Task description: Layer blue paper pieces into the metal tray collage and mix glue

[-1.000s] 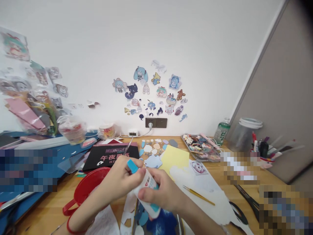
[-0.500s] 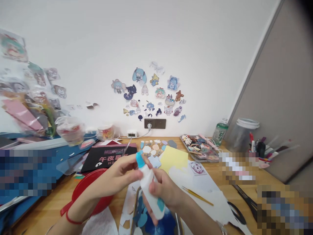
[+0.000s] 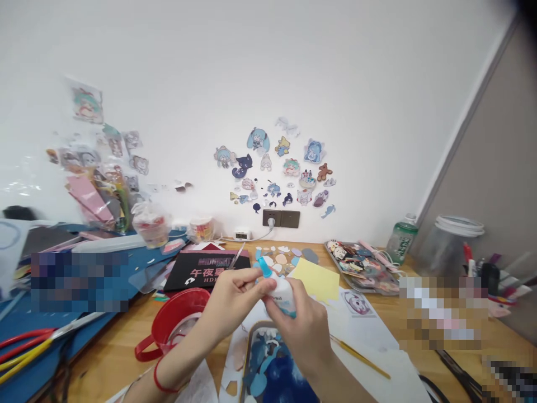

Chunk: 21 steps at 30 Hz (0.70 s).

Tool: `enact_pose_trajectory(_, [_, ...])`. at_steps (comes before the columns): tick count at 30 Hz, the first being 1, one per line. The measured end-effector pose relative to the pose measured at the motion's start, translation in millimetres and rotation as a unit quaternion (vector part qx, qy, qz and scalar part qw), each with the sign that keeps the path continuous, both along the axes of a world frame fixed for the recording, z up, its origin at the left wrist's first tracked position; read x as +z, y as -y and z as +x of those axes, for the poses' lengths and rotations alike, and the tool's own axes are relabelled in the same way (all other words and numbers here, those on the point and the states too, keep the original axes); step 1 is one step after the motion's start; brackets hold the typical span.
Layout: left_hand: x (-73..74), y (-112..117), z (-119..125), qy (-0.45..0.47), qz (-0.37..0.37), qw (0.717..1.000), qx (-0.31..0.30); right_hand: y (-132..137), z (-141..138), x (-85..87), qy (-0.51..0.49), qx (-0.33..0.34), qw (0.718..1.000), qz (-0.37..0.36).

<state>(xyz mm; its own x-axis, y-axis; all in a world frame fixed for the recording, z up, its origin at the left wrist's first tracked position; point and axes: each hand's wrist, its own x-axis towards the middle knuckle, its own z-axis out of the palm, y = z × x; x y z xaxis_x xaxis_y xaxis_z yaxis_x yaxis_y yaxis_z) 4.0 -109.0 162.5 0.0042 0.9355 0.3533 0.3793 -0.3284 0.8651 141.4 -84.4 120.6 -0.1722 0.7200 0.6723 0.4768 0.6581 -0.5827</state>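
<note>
Left hand (image 3: 235, 296) and right hand (image 3: 307, 322) grip a bottle (image 3: 284, 294) above a tray (image 3: 249, 346) holding blue pieces (image 3: 259, 384).

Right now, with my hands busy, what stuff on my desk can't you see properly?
All in the head view:
- Part of the white bottle's label: covered by your right hand.
- The near end of the tray: cut off by the bottom edge.
- Numbers on the little white display: too small.
- Words on the green bottle: too small and blurred.
- Whatever is under the pixel patch: blocked out by squares.
</note>
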Motion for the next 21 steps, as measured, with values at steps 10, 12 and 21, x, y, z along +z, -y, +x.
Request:
enact_pose_trajectory(10, [0.5, -12, -20, 0.116, -0.041, 0.968, -0.219, 4, 4, 17.2, -0.147, 0.424, 0.787, -0.423])
enact_pose_trajectory(12, [-2.6, -12, -19, 0.177, -0.051, 0.941, -0.285, 5, 3, 13.6, -0.165, 0.479, 0.727, -0.463])
enact_pose_trajectory(21, [-19.8, -28, -13, 0.229, -0.038, 0.952, -0.198, 8, -1, 17.6, -0.112, 0.230, 0.897, -0.360])
